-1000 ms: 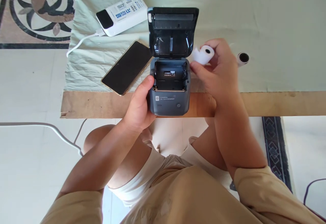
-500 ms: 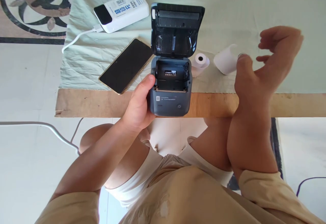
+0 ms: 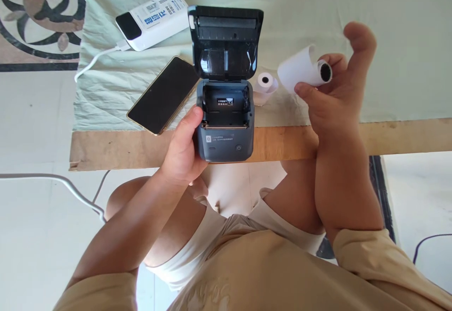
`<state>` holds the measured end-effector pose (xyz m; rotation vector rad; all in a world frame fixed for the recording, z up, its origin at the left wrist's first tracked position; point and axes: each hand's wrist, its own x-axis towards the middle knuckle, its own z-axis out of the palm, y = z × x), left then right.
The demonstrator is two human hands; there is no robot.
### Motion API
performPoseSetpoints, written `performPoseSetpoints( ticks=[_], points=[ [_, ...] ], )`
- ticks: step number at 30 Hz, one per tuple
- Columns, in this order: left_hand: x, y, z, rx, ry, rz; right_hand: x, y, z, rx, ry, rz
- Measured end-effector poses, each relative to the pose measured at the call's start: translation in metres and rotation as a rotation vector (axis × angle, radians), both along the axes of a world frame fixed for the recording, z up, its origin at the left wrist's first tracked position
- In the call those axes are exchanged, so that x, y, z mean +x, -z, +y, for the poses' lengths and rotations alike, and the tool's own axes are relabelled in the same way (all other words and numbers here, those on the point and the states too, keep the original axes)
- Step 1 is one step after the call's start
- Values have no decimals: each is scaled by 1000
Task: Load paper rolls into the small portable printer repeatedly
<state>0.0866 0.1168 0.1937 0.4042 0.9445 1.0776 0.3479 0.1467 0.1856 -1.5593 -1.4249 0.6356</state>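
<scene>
The right hand has changed rolls. A second ago it held the small roll close to the printer; now that roll lies on the table, just right of the printer, and the hand grips the black-cored roll, which earlier lay farther right. The work seems to have passed from one roll to the other, while the printer stays open: its lid stands up and the bay faces the person.

The left hand keeps its grip on the printer's left side at the table's front edge, thumb along the body; its other fingers are mostly hidden. The left forearm slants inward from the lower left. The right forearm rises almost straight from the sleeve, the wrist beyond the table edge. Its thumb presses the near side of the roll, fingers behind, with an outer finger raised and bent. Loose paper trails from the roll toward the small one. Whether the gripped roll touches the table, I cannot tell.
</scene>
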Motion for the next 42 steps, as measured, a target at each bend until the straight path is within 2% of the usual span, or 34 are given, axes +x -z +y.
performPoseSetpoints(
  ticks=[2,5,7,12,21,24,31,35,40,42],
  points=[
    [1,-3,1,-7,18,4,-1,0,1,-2,-19,230],
    [1,-2,1,-9,31,5,6,9,8,-171,89,489],
    [1,0,1,3,12,1,15,17,13,-241,155,559],
    [2,3,-1,18,4,4,31,28,15,-282,140,537],
    [2,6,-1,87,31,31,32,12,11,-418,-13,596],
    [2,7,0,94,22,40,30,8,14,-427,-4,630],
    [4,6,-1,98,14,11,14,12,10,-309,103,464],
    [4,6,-4,117,29,20,-2,-5,8,-160,170,430],
    [3,10,-5,164,67,-31,-33,-39,5,-271,180,559],
    [1,14,-5,165,61,-13,-46,-44,0,-125,142,425]
  ],
)
